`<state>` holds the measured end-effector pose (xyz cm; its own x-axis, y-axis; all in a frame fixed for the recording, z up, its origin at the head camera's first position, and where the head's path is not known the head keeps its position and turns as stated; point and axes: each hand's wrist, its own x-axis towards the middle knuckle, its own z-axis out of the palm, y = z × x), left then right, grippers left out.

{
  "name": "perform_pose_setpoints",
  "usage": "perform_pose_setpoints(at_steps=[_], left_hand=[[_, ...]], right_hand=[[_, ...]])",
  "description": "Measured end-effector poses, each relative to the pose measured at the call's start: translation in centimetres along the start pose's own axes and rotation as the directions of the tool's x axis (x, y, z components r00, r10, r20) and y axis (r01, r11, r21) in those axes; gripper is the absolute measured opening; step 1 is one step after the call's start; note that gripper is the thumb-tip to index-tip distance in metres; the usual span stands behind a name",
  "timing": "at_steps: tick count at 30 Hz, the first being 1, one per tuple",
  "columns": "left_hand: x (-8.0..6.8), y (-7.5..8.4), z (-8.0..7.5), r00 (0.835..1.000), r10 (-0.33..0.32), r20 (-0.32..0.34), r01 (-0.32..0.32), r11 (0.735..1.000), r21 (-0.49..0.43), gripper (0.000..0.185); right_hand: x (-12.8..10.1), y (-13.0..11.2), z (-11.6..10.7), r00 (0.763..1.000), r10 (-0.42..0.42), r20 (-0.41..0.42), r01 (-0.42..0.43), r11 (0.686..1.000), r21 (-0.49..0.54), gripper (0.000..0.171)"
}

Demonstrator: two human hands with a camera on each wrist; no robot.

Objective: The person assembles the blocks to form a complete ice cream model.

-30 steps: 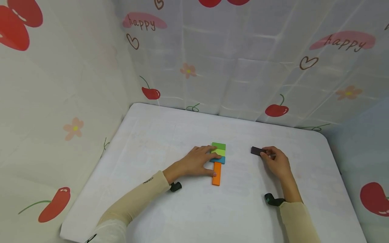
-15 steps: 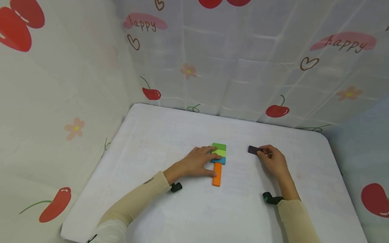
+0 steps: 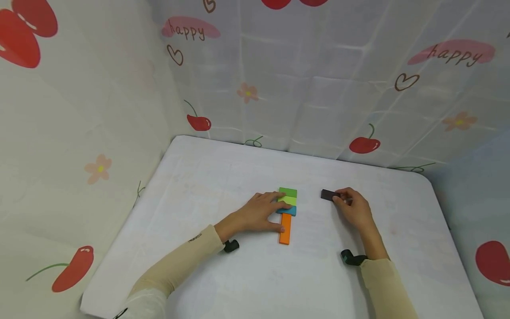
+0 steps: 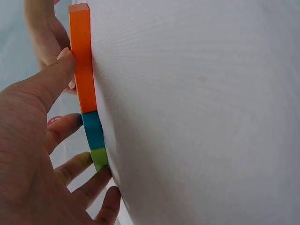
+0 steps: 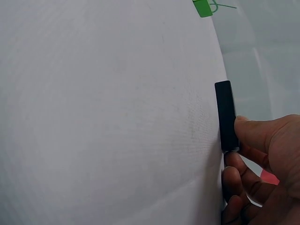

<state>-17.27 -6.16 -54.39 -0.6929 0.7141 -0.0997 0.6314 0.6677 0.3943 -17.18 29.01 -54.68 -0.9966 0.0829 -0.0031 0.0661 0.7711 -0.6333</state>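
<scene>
My left hand (image 3: 256, 213) spreads its fingers over a row of flat blocks on the table. Its thumb rests on the orange block (image 3: 285, 235), which points toward me. Other fingertips touch the blue block (image 3: 292, 211) and the light green block (image 3: 291, 201); a darker green block (image 3: 288, 192) lies beyond them. These three lie crosswise, side by side, at the far end of the orange one. To the right, my right hand (image 3: 355, 210) pinches one end of a black block (image 3: 327, 195) between thumb and fingers. In the right wrist view the black block (image 5: 226, 115) is low over the cloth.
A white cloth covers the table (image 3: 239, 283), whose far edge meets a printed curtain (image 3: 303, 97). Dark wrist cameras sit under the left wrist (image 3: 231, 246) and beside the right wrist (image 3: 352, 258).
My right hand has moved a little left with the black block, closer to the row of blocks. The left hand and the coloured blocks have stayed where they were.
</scene>
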Motion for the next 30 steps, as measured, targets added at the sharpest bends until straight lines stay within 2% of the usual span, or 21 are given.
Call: perform_pose_setpoints(at_steps=[19, 30], left_hand=[[0.1, 0.2, -0.1, 1.000, -0.014, 0.009, 0.014, 1.000, 0.007, 0.076], [0.2, 0.1, 0.0, 1.000, -0.017, 0.002, 0.017, 1.000, 0.004, 0.076]], right_hand=[[0.9, -1.3, 1.1, 0.998, -0.063, -0.001, 0.063, 0.998, 0.018, 0.031], [1.9, -2.0, 2.1, 0.999, -0.036, 0.029, 0.035, 0.999, 0.033, 0.031]])
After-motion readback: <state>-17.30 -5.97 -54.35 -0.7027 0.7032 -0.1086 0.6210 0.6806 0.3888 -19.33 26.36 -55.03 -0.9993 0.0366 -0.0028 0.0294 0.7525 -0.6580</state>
